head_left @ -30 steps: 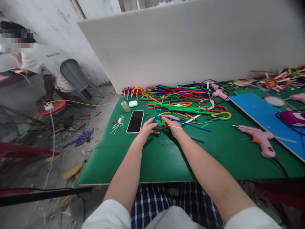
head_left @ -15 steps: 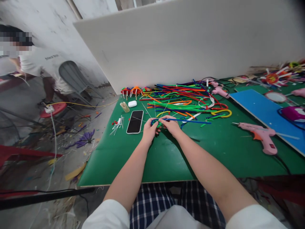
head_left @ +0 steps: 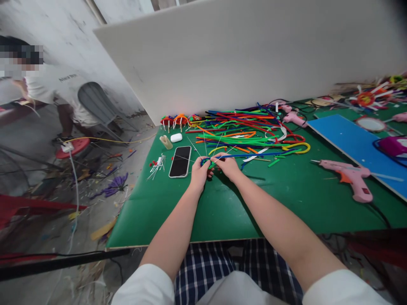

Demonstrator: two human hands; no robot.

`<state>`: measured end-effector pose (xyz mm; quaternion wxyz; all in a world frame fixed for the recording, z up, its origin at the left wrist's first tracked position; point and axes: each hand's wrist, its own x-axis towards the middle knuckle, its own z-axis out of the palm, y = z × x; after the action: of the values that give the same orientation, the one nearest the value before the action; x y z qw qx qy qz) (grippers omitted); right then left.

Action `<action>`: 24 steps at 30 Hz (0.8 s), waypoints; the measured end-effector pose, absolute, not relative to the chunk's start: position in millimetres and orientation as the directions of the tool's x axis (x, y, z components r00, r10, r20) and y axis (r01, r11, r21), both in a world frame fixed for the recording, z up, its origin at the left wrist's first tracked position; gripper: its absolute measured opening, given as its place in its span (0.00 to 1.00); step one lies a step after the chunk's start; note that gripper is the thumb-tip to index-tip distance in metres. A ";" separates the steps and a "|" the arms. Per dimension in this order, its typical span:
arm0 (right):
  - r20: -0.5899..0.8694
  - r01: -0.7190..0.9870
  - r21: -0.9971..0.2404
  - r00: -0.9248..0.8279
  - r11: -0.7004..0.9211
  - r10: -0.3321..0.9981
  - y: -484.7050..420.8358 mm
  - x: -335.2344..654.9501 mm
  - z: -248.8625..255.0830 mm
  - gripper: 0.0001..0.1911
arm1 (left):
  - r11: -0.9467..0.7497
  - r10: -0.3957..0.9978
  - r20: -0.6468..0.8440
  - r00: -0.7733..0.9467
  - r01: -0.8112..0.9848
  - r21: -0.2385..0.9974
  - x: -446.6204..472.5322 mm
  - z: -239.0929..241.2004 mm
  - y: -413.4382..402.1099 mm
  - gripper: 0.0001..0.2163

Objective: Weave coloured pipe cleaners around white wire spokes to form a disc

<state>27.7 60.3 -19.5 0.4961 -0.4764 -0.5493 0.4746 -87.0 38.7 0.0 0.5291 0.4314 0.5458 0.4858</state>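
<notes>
My left hand (head_left: 199, 170) is closed on a small round blue-and-green piece wound from pipe cleaners (head_left: 207, 162), with several thin stiff wires fanning out from it. My right hand (head_left: 229, 166) pinches a blue pipe cleaner (head_left: 254, 155) against the right side of that piece, and its long end trails to the right over the table. Fingers hide much of the wound piece. Just left of my hands lies a phone (head_left: 180, 162). Beyond them is a heap of coloured pipe cleaners (head_left: 235, 127).
A pink glue gun (head_left: 346, 171) lies to the right, near a blue board (head_left: 349, 144). White wires with red tips (head_left: 157, 166), a white case (head_left: 176, 137) and small red-orange pieces (head_left: 180, 120) sit on the left. A person (head_left: 41, 84) is seated at far left.
The blue pipe cleaner's free end now reaches farther right and lies slightly higher in view. Both hands stay nearly in place around the wound piece. The view has shifted slightly.
</notes>
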 end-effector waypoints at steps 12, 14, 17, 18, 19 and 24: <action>0.121 0.034 -0.992 -0.093 0.124 0.988 59.4 28.4 -16.2 0.12 | 0.171 0.982 -0.177 -0.062 -0.085 0.982 -89.6 -0.8 40.1 0.15; 0.131 0.032 -0.990 -0.105 0.135 0.986 58.9 28.1 -15.6 0.12 | 0.163 0.983 -0.170 -0.074 -0.093 0.982 -90.9 -1.9 41.0 0.15; 0.134 0.013 -0.991 -0.091 0.135 0.987 58.7 27.1 -15.9 0.11 | 0.153 0.984 -0.161 -0.075 -0.103 0.983 -92.1 -3.0 41.7 0.15; 0.131 0.005 -0.991 -0.085 0.132 0.988 59.0 26.9 -16.4 0.11 | 0.153 0.984 -0.161 -0.073 -0.106 0.983 -92.2 -3.2 41.9 0.15; 0.127 -0.002 -0.992 -0.081 0.127 0.989 59.5 26.7 -17.0 0.11 | 0.153 0.984 -0.161 -0.072 -0.109 0.982 -92.3 -3.2 42.0 0.15; 0.075 -0.054 -0.996 -0.120 0.069 0.990 63.0 26.0 -20.1 0.10 | 0.154 0.984 -0.163 -0.076 -0.110 0.982 -92.5 -3.2 42.3 0.15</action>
<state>26.0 63.0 -20.1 0.4986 -0.4375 -0.5347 0.5235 -92.5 42.3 -3.2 0.5419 0.4103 0.5324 0.5045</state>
